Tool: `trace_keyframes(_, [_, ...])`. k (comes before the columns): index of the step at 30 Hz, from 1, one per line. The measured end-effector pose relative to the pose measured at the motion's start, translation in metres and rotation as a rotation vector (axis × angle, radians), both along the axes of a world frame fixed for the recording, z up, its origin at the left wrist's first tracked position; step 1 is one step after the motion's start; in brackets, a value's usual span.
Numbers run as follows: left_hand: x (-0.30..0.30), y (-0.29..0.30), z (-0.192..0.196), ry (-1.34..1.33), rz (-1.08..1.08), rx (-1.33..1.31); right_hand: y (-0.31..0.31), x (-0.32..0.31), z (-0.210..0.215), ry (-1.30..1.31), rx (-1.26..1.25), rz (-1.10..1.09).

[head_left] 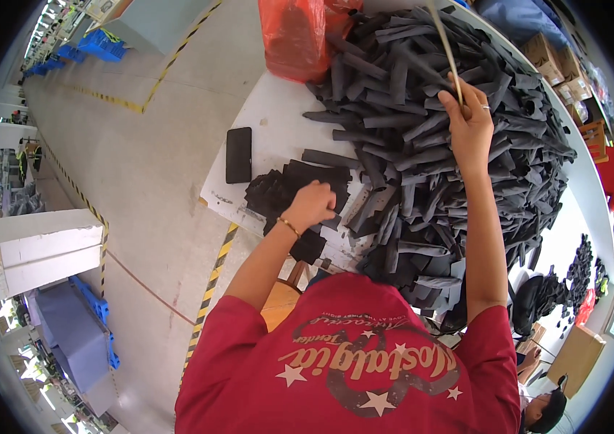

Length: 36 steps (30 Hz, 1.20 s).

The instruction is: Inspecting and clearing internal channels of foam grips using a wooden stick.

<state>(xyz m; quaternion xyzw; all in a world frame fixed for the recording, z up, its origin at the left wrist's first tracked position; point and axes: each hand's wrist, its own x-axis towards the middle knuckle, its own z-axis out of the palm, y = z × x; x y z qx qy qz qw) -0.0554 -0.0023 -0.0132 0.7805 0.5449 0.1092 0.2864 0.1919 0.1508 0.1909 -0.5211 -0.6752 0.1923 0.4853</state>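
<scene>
My right hand [470,119] is raised over a big heap of black fabric strips [437,145] and is closed around a thin tan stick [444,47] that points up and away. My left hand [312,204] rests, fingers curled, on a small stack of black fabric pieces [285,189] at the near edge of the white table [271,116]. A thin bracelet sits on the left wrist. A ring shows on the right hand.
A black phone [238,155] lies on the table left of the small stack. A red plastic bag [296,36] stands at the far end. Cardboard boxes [560,72] line the right side. Blue crates [79,329] sit on the floor at left. Another person [546,412] is at lower right.
</scene>
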Motion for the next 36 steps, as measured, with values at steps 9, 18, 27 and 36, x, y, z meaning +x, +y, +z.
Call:
trace_keyframes(9, [0.013, -0.019, -0.027, 0.117, 0.04, 0.169, -0.108, 0.045, -0.091, -0.042, -0.55, 0.174])
trace_keyframes(18, [-0.001, -0.006, 0.007, 0.075, -0.017, 0.1, -0.197, 0.097, -0.117, -0.353, -0.469, 0.31])
trace_keyframes(27, [-0.007, 0.006, 0.034, -0.216, 0.033, 0.099, -0.2, 0.098, -0.114, -0.516, -0.43, 0.37])
trace_keyframes(36, [0.069, -0.014, 0.087, -0.296, 0.005, 0.521, -0.191, 0.026, -0.154, -0.033, -0.492, 0.299])
